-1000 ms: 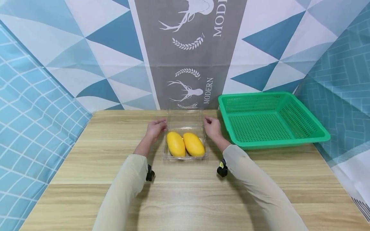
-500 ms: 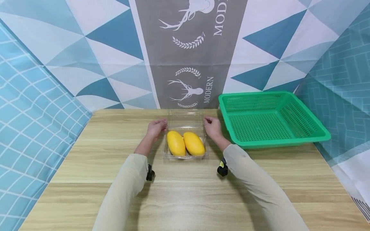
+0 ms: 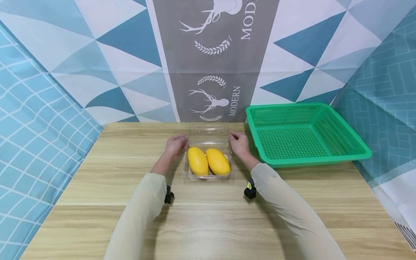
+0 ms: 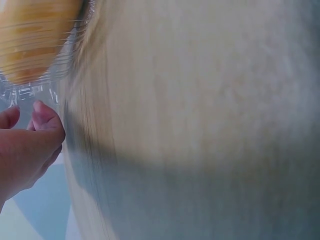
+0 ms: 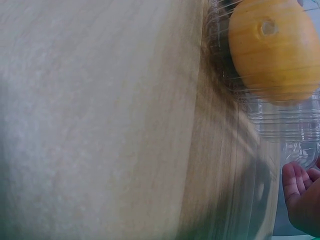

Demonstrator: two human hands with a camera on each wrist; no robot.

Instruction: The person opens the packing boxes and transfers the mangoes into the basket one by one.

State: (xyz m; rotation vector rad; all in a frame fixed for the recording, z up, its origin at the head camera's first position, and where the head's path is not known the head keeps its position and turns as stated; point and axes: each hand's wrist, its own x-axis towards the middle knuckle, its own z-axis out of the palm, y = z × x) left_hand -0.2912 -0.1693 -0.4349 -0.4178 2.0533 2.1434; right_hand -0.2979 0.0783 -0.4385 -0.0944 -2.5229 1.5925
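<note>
Two yellow mangoes (image 3: 198, 161) lie side by side in the base of a clear plastic clamshell box (image 3: 208, 177) at the middle of the table. Its transparent lid (image 3: 209, 135) stands open on the far side. At the lid's left edge, my left hand (image 3: 174, 145) pinches the rim between thumb and fingers. My right hand (image 3: 239, 144) grips the opposite edge with curled fingers. In the left wrist view, one mango (image 4: 35, 40) shows through the ribbed wall above the thumb. The right wrist view has the other mango (image 5: 275, 55) above the partly cut-off right hand (image 5: 304, 200).
A green perforated plastic basket (image 3: 292, 159) stands at the back right, close to my right hand. The wooden table (image 3: 208, 224) ends at a patterned cloth backdrop (image 3: 214, 61), with blue cloth at both sides. A small black camera sits at each wrist.
Both hands stay at the lid's sides with hardly any motion. The lid's outline shifts very slightly, while the mangoes and basket stay where they were.
</note>
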